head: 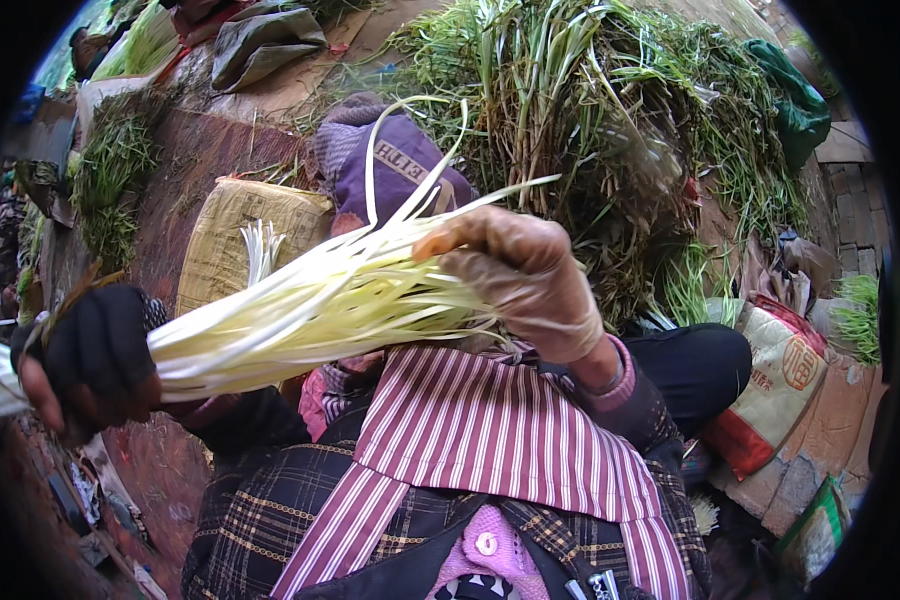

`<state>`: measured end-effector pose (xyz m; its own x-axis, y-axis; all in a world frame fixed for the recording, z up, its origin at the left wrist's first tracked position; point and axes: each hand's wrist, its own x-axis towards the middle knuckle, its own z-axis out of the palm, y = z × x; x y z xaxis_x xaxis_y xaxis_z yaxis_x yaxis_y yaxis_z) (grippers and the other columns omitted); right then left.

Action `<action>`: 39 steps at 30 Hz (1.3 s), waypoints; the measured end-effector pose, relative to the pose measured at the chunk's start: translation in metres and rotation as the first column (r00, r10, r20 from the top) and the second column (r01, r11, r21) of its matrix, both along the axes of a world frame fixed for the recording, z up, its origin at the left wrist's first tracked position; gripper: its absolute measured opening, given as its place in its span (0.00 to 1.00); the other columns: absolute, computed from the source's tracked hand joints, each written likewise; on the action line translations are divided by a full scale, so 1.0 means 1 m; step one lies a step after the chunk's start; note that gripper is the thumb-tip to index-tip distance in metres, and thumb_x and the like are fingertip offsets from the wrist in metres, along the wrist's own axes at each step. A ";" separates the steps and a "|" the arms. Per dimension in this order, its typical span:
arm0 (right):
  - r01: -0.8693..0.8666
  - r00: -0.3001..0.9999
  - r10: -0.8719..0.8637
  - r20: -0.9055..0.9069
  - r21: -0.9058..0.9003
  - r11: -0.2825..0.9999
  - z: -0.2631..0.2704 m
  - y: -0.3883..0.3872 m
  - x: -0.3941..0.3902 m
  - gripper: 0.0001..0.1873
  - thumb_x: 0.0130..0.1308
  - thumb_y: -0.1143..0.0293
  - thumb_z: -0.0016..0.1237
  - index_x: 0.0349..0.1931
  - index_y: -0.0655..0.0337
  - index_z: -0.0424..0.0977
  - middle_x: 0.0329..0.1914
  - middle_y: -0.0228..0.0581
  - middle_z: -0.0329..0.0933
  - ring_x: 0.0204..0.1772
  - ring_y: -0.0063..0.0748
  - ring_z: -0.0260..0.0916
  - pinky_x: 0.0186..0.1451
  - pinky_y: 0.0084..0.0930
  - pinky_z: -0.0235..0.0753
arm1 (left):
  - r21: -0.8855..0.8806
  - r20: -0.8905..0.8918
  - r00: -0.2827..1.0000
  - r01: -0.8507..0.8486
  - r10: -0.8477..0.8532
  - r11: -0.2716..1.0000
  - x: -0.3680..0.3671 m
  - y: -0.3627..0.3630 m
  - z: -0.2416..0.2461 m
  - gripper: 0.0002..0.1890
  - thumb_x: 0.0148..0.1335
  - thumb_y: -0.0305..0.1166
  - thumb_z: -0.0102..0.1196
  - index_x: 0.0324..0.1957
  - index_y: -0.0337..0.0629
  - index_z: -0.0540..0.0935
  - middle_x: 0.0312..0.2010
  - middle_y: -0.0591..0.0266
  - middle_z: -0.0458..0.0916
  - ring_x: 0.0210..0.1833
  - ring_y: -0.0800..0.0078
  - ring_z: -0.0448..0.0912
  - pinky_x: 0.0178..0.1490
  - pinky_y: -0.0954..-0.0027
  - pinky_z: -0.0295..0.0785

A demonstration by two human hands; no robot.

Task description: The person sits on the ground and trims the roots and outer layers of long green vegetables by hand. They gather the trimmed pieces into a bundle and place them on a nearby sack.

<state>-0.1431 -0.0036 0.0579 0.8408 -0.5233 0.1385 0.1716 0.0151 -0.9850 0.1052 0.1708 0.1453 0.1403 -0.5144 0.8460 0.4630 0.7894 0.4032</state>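
A long bundle of pale yellow and white leafy stalks, perhaps blanched chives, lies across the front of my body. My left hand, in a black glove with bare fingertips, is closed around its white end at the far left. My right hand, in a thin clear glove, is curled over the yellow leaf ends; its fingers press on them, and the palm side is hidden. Several loose leaves stick up above the bundle. Beyond it, a small white bunch rests by a yellow wrapped block.
A large heap of green leafy stalks rises ahead, with purple cloth at its left. More greens lie at the left. A red and white printed sack is beside my right knee. A striped apron covers my lap.
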 end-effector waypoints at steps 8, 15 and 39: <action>0.116 0.982 -0.088 -0.165 0.171 0.978 0.004 -0.009 -0.028 0.07 0.69 0.77 0.48 0.44 0.64 0.78 0.33 0.21 0.75 0.29 0.06 0.60 0.30 0.08 0.62 | 0.374 -0.023 0.950 -0.281 0.312 0.884 0.071 0.030 -0.016 0.07 0.71 0.35 0.43 0.41 0.43 0.70 0.22 0.71 0.69 0.21 0.81 0.64 0.32 0.73 0.61; 0.253 0.949 -0.202 -0.242 0.204 0.946 -0.006 -0.012 -0.046 0.07 0.69 0.75 0.49 0.44 0.66 0.78 0.29 0.20 0.73 0.27 0.06 0.59 0.29 0.07 0.60 | 0.412 -0.260 0.826 -0.373 0.500 0.831 0.114 0.046 -0.062 0.09 0.72 0.34 0.42 0.37 0.41 0.74 0.22 0.72 0.69 0.25 0.79 0.68 0.37 0.72 0.63; 0.081 0.936 -0.063 -0.346 0.038 0.996 -0.048 -0.011 -0.037 0.12 0.69 0.75 0.48 0.51 0.66 0.73 0.33 0.22 0.73 0.31 0.09 0.63 0.33 0.08 0.65 | 0.495 -0.129 0.813 -0.443 0.568 0.747 0.158 0.118 -0.070 0.12 0.71 0.32 0.46 0.28 0.45 0.68 0.21 0.72 0.68 0.23 0.81 0.66 0.34 0.75 0.62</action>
<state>-0.1799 -0.0145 0.0097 0.7920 -0.5832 -0.1806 -0.1749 0.0666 -0.9823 0.2629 0.2893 0.0750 0.6619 -0.5968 0.4536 0.1790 0.7135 0.6775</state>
